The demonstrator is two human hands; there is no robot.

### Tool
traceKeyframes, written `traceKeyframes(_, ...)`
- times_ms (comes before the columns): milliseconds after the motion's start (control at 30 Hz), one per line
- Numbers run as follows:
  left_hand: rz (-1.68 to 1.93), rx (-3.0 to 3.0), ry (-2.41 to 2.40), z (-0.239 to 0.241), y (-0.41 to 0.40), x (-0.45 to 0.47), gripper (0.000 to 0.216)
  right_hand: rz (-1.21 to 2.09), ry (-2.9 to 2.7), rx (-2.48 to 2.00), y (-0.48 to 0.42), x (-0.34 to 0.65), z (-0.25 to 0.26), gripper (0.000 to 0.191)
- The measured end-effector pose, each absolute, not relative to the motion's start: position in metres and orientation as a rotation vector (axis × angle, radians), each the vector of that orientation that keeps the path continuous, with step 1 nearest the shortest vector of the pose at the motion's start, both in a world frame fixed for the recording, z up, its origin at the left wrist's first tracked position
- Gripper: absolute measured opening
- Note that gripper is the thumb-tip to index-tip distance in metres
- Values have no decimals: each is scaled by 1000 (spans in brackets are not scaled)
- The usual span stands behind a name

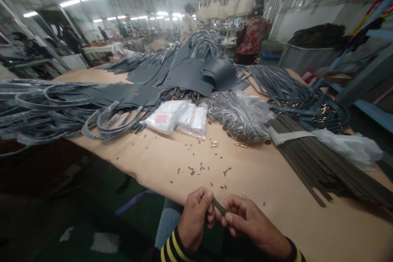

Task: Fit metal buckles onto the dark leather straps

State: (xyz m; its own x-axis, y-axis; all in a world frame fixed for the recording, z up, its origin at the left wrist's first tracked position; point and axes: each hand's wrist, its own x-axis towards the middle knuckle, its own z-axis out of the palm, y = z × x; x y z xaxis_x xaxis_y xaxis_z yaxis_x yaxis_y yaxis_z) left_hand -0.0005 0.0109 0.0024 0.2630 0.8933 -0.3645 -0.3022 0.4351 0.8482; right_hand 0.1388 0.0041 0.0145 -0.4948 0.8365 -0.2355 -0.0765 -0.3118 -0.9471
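My left hand (195, 217) and my right hand (250, 223) meet at the near edge of the tan table (276, 180), both pinched on the ends of a short dark strap piece (219, 207) held between them. Small dark metal bits (199, 167) lie scattered on the table just beyond my hands. Two gold buckles (213, 143) lie farther out. Both sleeves are black with yellow stripes.
Clear bags of white packets (178, 119) and a bag of metal hardware (239, 115) sit mid-table. Grey straps (46, 106) pile at left, grey leather panels (190, 73) at the back, a bundle of dark strips (319, 159) at right. People stand at far benches.
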Motion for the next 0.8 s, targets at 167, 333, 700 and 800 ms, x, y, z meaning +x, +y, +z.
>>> traceKeyframes(167,824,585,894,-4,7,6,39,1888,-1205,-833,3,135,9,31)
traceKeyframes(333,974,1015,1168,-5,6,4,22,1881,-1174,-935,2,133,3,30)
traceKeyframes(700,841,1736,1157,10,1,-9,18,1779,-1208,-1169,0,135,5,29)
traceKeyframes(800,738,1668,1118,15,7,-13,20,1776,-1255,-1203,-1,137,8,24)
